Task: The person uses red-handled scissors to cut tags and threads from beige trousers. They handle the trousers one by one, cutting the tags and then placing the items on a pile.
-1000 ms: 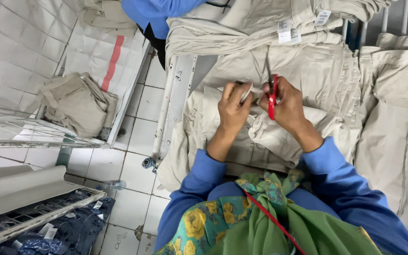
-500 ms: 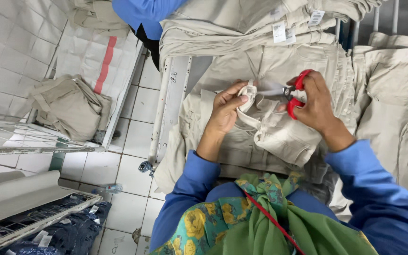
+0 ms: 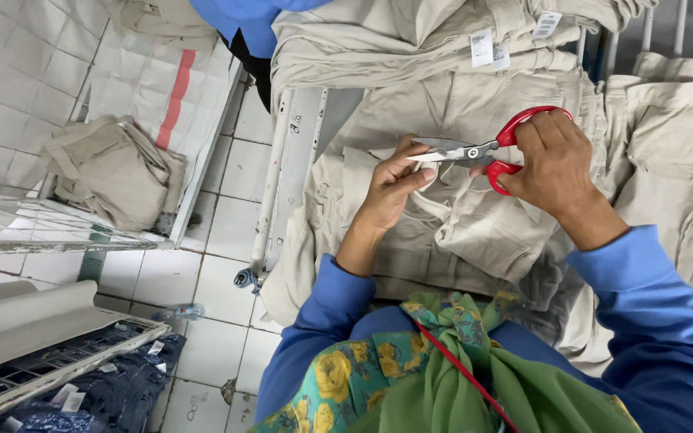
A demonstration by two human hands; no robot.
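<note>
Fingers (image 3: 399,172) of the left hand (image 3: 387,196) are pinching a bit of beige fabric just under the blade tips, curled nearly closed on it. Right hand (image 3: 555,160) is gripping the red-handled scissors (image 3: 475,151), thumb and fingers through the loops, blades lying almost closed and pointing left toward the pinched spot.

Head view, the only one: beige garment (image 3: 475,232) is lying bunched on the work table (image 3: 290,176) directly in front of the person, between both hands, with more beige garments (image 3: 411,48) stacked beyond it and to the right.

Judging the snip: it is going best if the left hand is keeping the cloth taut and lifted clear of the layer below, fingertips staying off the blade line, with only the tips of the blades doing the cutting.

Garment is looking like pale khaki twill, soft, wrinkled, with stitched seams and what seems a pocket flap; exact cut point is too small to tell.
</note>
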